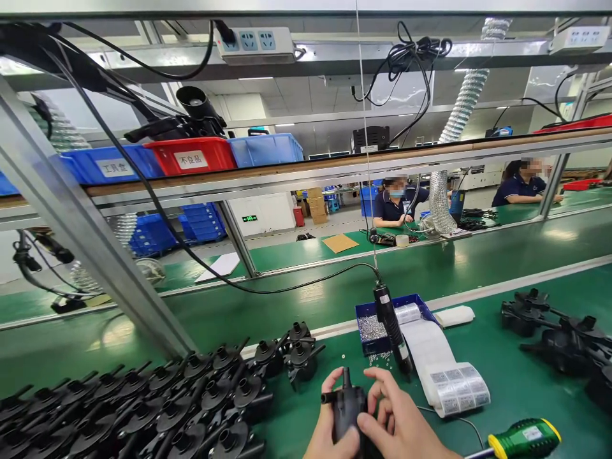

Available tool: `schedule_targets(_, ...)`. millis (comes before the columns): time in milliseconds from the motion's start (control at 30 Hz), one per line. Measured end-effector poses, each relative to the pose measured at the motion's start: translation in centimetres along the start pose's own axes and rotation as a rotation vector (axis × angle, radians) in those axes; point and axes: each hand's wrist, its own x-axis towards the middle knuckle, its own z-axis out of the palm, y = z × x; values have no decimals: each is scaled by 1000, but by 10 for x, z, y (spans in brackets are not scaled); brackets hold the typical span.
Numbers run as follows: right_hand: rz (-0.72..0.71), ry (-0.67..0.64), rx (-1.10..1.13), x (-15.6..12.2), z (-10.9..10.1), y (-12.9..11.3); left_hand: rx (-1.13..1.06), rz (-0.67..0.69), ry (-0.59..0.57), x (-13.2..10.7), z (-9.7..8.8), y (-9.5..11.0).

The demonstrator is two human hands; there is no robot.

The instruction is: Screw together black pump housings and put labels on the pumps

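Head view: your left hand and right hand are both gripping one black plastic part, down at 6 o'clock.
Around it you've got a corded driver at 1 o'clock, a green-and-yellow screwdriver just past 3, and loads of similar black parts at 9.

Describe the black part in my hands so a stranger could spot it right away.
On the near side of the green bench, look between the crowded dark parts on the left and the label strip on the right. There, the left hand and right hand flank the black part. Unlike its lookalikes, it alone has hands on it.
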Motion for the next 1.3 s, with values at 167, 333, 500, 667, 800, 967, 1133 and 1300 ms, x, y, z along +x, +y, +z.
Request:
schedule_targets(167, 75, 59, 91, -1, 0, -2, -68, 18, -78, -2, 11, 8)
schedule_targets(333, 65, 135, 129, 2, -8, -7, -83, 46, 178, -6, 26, 11)
schedule_targets(500, 156, 81, 406, 5, -15, -14, -68, 78, 208, -11, 31, 11)
schedule_targets(667, 363, -85, 589, 2, -7, -28, -56, 87, 150, -13, 31, 9)
schedule_targets(800, 391, -71, 565, 0, 0, -31, -26, 73, 128, -10, 25, 0)
schedule_targets(967, 409, -58, 544, 0, 2, -30, 24, 75, 96, -8, 21, -3)
schedule_targets(1133, 386, -42, 517, 1, 4, -30, 32, 83, 89, -11, 23, 2)
schedule_targets(1300, 357, -27, 480, 0, 5, -22, 26, 61, 91, -13, 26, 6)
